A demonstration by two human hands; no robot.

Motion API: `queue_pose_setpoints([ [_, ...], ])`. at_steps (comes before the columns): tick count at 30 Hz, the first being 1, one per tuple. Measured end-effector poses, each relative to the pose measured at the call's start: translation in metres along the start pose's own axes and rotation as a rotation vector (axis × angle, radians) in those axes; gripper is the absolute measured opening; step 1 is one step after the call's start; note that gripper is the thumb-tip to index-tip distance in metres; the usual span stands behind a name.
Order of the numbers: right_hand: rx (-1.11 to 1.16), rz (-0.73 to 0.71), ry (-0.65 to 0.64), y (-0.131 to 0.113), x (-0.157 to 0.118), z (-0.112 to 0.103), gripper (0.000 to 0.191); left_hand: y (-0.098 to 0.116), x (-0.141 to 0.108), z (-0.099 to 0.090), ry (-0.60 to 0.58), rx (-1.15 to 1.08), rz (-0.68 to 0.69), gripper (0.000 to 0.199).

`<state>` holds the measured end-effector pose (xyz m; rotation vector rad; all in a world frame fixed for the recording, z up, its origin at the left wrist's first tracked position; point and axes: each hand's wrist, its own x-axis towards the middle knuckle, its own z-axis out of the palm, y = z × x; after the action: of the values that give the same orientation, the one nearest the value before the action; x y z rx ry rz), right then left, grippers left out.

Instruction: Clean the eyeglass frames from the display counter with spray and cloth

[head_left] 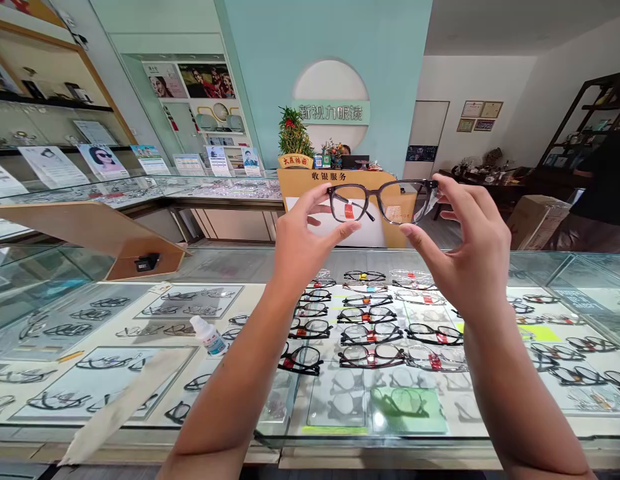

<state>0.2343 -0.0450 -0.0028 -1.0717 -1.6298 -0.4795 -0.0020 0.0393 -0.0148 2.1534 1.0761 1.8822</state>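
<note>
A pair of black-framed eyeglasses (373,193) is held up above the glass counter, with a red tag showing at its left lens. My left hand (310,230) pinches the frame's left edge with fingers and thumb. At the opposite edge, near the hinge, my right hand (473,237) grips the frame between thumb and fingers. Below the hands, several rows of eyeglasses (371,333) with mostly red tags lie on the glass top. A small white bottle (209,335) with a blue label stands left of my left forearm.
A long pale strip (125,403) and a yellow pencil (70,357) lie on the counter's left side. A wooden panel (115,230) leans at the far left. Beyond are a cashier desk (300,183) with a plant, a cardboard box (533,223) and a person in dark clothes (603,180).
</note>
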Motion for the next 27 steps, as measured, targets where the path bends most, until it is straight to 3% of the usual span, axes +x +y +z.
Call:
queue_pose_setpoints([
  [21, 0.036, -0.026, 0.029, -0.001, -0.002, 0.008, 0.069, -0.004, -0.004, 0.012, 0.136, 0.035, 0.126, 0.083],
  [27, 0.343, 0.083, 0.015, 0.016, 0.001, 0.016, 0.057, 0.001, -0.007, 0.009, 0.291, 0.077, 0.306, 0.085],
])
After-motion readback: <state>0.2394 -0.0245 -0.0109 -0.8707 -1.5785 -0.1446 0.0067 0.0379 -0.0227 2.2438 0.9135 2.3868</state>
